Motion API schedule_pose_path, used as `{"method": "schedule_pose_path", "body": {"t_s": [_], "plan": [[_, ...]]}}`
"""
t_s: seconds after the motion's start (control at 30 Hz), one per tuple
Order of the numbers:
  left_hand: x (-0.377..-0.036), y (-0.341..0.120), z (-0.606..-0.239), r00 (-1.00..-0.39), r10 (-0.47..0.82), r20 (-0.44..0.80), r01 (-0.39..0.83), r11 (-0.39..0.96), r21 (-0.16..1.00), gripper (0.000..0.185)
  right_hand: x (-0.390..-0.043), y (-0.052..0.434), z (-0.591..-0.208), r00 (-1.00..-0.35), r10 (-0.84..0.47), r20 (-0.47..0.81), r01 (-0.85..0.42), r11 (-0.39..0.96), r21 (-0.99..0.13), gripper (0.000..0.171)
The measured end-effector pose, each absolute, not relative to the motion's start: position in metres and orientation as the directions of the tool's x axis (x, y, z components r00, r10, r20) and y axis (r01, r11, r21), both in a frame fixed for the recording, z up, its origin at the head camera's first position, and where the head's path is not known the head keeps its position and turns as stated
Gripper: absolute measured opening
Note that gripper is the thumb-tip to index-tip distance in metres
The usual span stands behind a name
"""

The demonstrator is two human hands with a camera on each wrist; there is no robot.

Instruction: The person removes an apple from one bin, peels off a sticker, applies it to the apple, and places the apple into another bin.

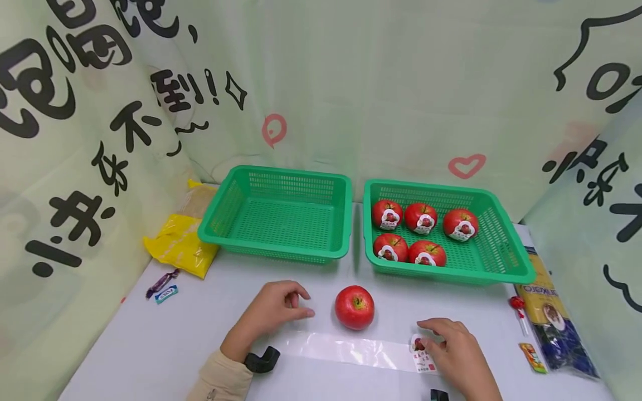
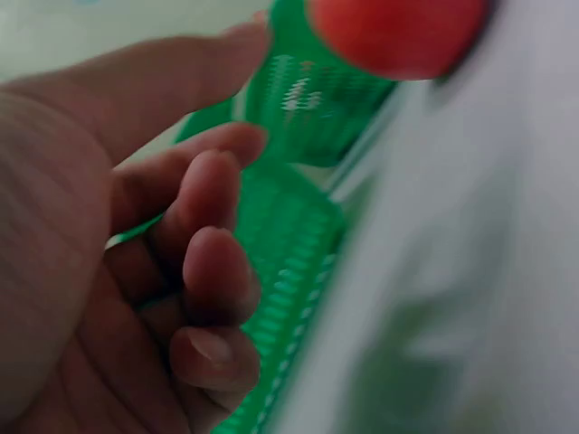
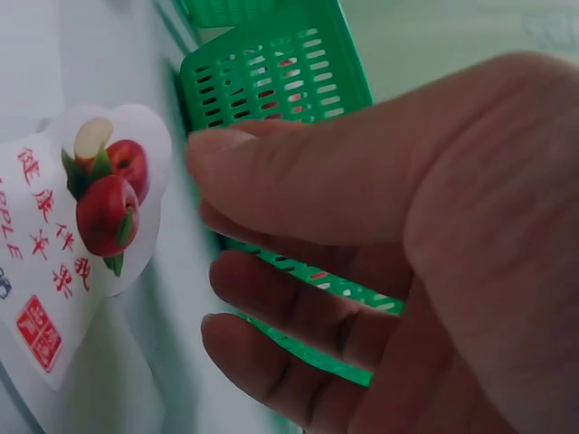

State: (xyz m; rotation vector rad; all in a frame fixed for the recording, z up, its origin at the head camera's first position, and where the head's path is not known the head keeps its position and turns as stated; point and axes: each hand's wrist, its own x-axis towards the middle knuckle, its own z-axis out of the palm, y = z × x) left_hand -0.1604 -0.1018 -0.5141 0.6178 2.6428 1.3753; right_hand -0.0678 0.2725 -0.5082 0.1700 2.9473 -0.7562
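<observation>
A red apple [image 1: 354,307] stands on the white table, stem up, without a label. To its left my left hand [image 1: 278,309] hovers with loosely bent fingers, holding nothing; the left wrist view shows a gap between its thumb [image 2: 181,86] and the apple [image 2: 403,36]. A long clear plastic strip [image 1: 346,348] lies in front of the apple. At the strip's right end is a white sticker [image 1: 423,356] with an apple picture and red writing. My right hand [image 1: 458,352] is beside this sticker [image 3: 90,208], thumb tip close to its edge, with nothing between the fingers.
Behind stand a green basket [image 1: 291,223] holding nothing and another green basket [image 1: 471,259] with several labelled apples [image 1: 421,218]. Yellow bag [image 1: 183,245] and wrapped candies [image 1: 163,287] lie left; a lollipop [image 1: 519,312], small packet [image 1: 533,357] and blue-yellow bag [image 1: 557,317] lie right.
</observation>
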Motion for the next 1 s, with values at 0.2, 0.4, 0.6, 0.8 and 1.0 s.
{"method": "schedule_pose_path", "body": {"t_s": [0.2,0.4,0.6,0.8,1.0], "plan": [[-0.153,-0.087,-0.526,-0.801,0.597,-0.052,0.398,0.595,0.699,0.028,-0.068,0.273,-0.514,-0.988,0.041,-0.152,0.110,0.869,-0.482,0.022],[-0.150,-0.085,-0.529,-0.806,0.583,-0.106,0.400,0.667,0.629,0.033,-0.072,0.271,-0.514,-0.981,0.040,-0.191,0.126,0.877,-0.463,0.018],[-0.151,-0.084,-0.531,-0.814,0.569,-0.122,0.389,0.688,0.612,0.034,-0.076,0.270,-0.514,-0.978,0.045,-0.203,0.135,0.879,-0.457,0.014],[-0.152,-0.082,-0.532,-0.817,0.560,-0.135,0.382,0.702,0.601,0.035,-0.075,0.271,-0.514,-0.976,0.042,-0.216,0.142,0.870,-0.472,0.016],[-0.150,-0.083,-0.530,-0.818,0.555,-0.152,0.367,0.707,0.605,0.035,-0.071,0.271,-0.512,-0.978,0.050,-0.200,0.145,0.856,-0.496,0.011]]}}
